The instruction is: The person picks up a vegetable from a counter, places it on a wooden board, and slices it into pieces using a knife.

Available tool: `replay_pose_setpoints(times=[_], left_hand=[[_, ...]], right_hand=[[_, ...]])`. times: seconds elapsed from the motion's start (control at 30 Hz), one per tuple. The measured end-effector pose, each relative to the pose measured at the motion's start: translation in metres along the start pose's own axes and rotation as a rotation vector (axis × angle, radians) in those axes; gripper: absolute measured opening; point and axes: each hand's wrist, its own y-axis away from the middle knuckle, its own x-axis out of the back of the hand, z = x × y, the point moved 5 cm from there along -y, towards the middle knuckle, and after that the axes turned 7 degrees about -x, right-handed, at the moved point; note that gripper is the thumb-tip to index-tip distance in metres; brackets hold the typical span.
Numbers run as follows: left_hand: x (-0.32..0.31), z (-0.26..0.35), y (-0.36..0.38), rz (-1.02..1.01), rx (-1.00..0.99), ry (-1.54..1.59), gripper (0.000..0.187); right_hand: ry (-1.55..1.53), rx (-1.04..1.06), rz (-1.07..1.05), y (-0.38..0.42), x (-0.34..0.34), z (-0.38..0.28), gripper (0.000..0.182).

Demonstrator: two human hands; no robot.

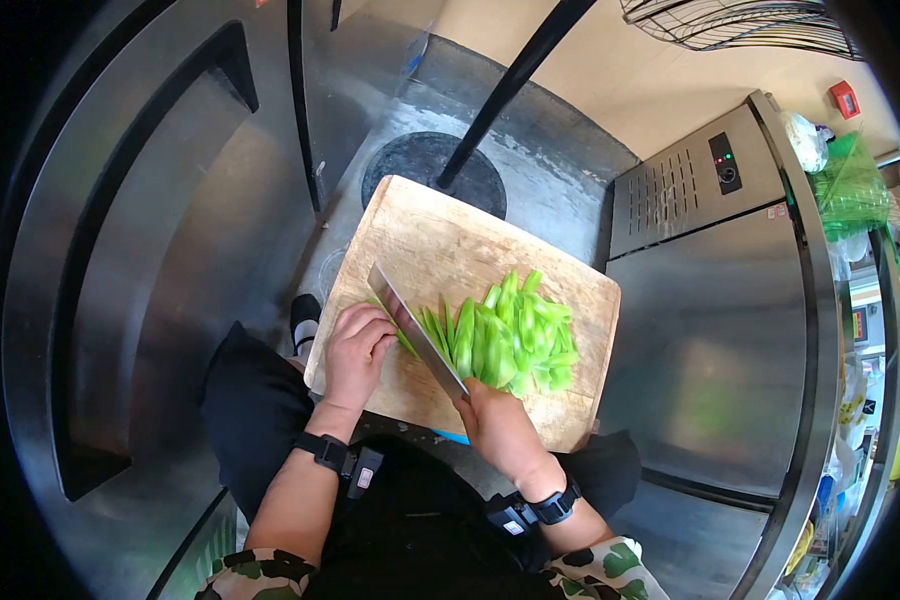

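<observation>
My right hand [502, 425] is closed round the handle of a broad-bladed kitchen knife [416, 332]. Its blade slants up and to the left over a wooden cutting board [420, 225]. On the blade's left side, my left hand [358, 347] has its fingers curled on a piece of green vegetable [406, 343], most of it hidden by hand and blade. To the right of the blade lie thin green vegetable slices [515, 335], loosely heaped, with narrower ones standing close to the steel.
The board rests in front of my knees. A stainless steel cabinet [705, 370] stands to the right, with bags [850, 190] beyond it. Steel doors with a long handle [80, 260] are on the left. A black pole [515, 90] rises from a round base [395, 160] behind the board.
</observation>
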Motion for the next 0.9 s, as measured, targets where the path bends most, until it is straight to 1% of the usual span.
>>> replay_pose_setpoints(times=[0.13, 0.23, 0.33, 0.53, 0.63, 0.73, 0.83, 0.9], left_hand=[[0.000, -0.001, 0.000, 0.008, 0.007, 0.006, 0.015], [-0.001, -0.001, 0.000, 0.008, 0.011, 0.003, 0.015], [0.000, 0.001, -0.001, 0.006, 0.012, -0.010, 0.015], [0.000, 0.002, -0.002, -0.011, 0.003, -0.020, 0.016], [0.002, 0.003, -0.003, 0.019, 0.001, -0.023, 0.015], [0.001, -0.002, -0.002, 0.017, 0.055, 0.012, 0.016], [0.003, -0.005, -0.001, 0.037, 0.056, 0.025, 0.016], [0.003, -0.004, -0.002, 0.036, 0.048, 0.012, 0.017]], right_hand=[[0.023, 0.003, -0.007, 0.001, -0.004, 0.001, 0.013], [0.035, -0.043, -0.048, 0.000, -0.002, -0.002, 0.014], [0.004, -0.018, -0.029, -0.002, -0.011, 0.003, 0.015], [0.015, -0.092, -0.089, -0.022, -0.023, 0.004, 0.015], [-0.041, -0.038, -0.023, -0.026, -0.021, 0.011, 0.016], [-0.098, 0.006, 0.039, -0.022, -0.019, 0.013, 0.018], [-0.086, -0.031, -0.008, -0.013, -0.009, 0.003, 0.015], [-0.064, -0.020, -0.023, -0.009, -0.004, -0.003, 0.016]])
